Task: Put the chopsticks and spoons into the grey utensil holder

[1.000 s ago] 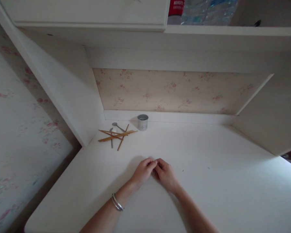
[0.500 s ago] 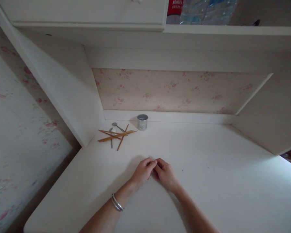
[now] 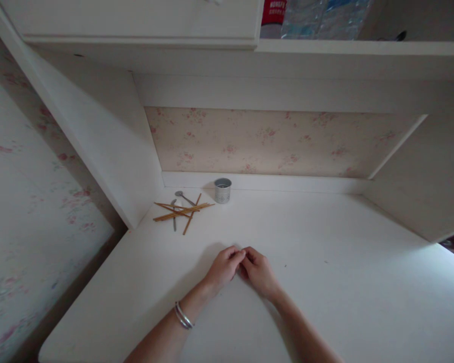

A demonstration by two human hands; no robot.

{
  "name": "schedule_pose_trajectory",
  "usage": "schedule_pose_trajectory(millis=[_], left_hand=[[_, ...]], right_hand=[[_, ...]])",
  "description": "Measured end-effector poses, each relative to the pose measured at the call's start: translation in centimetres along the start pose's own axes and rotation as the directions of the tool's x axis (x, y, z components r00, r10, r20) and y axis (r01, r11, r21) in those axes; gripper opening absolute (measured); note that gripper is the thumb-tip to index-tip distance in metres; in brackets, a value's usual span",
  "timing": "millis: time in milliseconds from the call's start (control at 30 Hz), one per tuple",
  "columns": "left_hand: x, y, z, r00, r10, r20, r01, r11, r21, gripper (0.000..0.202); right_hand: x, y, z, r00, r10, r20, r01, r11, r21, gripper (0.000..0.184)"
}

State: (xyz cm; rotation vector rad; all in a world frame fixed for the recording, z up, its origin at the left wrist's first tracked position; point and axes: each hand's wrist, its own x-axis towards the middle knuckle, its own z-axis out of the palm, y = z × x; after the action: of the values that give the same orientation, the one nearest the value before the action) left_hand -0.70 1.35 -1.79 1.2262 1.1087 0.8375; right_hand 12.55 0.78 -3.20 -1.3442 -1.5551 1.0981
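My left hand and my right hand rest together near the middle of the white desk. Their fingers are curled in and the fingertips and thumbs meet; no object shows in either. Silver bangles circle the left wrist. Beyond the hands, to the left, lies a loose crossed pile of brown chopsticks. Two metal spoons lie with them: one spoon behind the pile, another spoon partly under it. A perforated metal cup stands upright right of the pile, apart from it.
White side panels rise at the left and right of the desk. A low back ledge runs under floral wallpaper. Overhead, a shelf holds wrapped plastic bottles. Tiny dark specks lie right of the hands.
The view has shifted very slightly. Both hands, the chopsticks, the spoons and the cup keep their places.
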Motion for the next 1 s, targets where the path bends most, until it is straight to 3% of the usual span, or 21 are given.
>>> schedule_pose_trajectory(millis=[367, 433, 500, 600, 733, 833, 1000], left_hand=[[-0.1, -0.3, 0.0, 1.000, -0.006, 0.022, 0.006, 1.000, 0.010, 0.037], [0.3, -0.1, -0.6, 1.000, 0.022, 0.007, -0.022, 0.998, 0.057, 0.036], [1.2, 0.4, -2.2, 0.991, 0.105, -0.082, -0.088, 0.978, 0.190, 0.036], [3.4, 1.9, -6.0, 0.919, 0.300, -0.257, -0.133, 0.847, 0.515, 0.037], [6.7, 4.1, -11.9, 0.853, 0.448, -0.268, -0.006, 0.523, 0.852, 0.038], [8.7, 5.0, -15.2, 0.879, 0.400, -0.261, 0.133, 0.318, 0.939, 0.057], [11.6, 5.2, -17.8, 0.937, 0.193, -0.291, 0.241, 0.245, 0.939, 0.076]], right_hand=[[-0.1, 0.0, -0.1, 1.000, 0.010, 0.005, -0.010, 1.000, -0.013, 0.028], [-0.1, 0.0, 0.0, 1.000, 0.017, 0.016, -0.017, 1.000, 0.005, 0.029], [-0.2, 0.0, 0.0, 0.999, 0.038, 0.038, -0.039, 0.999, 0.030, 0.031], [-0.3, 0.0, 0.2, 0.997, 0.059, 0.058, -0.060, 0.998, 0.028, 0.032], [-0.1, 0.3, 0.4, 0.996, 0.038, 0.075, -0.039, 0.999, 0.001, 0.030], [0.0, 0.5, 0.4, 0.997, 0.021, 0.078, -0.020, 1.000, -0.018, 0.029], [0.1, 0.6, 0.4, 0.997, -0.020, 0.072, 0.026, 0.997, -0.078, 0.030]])
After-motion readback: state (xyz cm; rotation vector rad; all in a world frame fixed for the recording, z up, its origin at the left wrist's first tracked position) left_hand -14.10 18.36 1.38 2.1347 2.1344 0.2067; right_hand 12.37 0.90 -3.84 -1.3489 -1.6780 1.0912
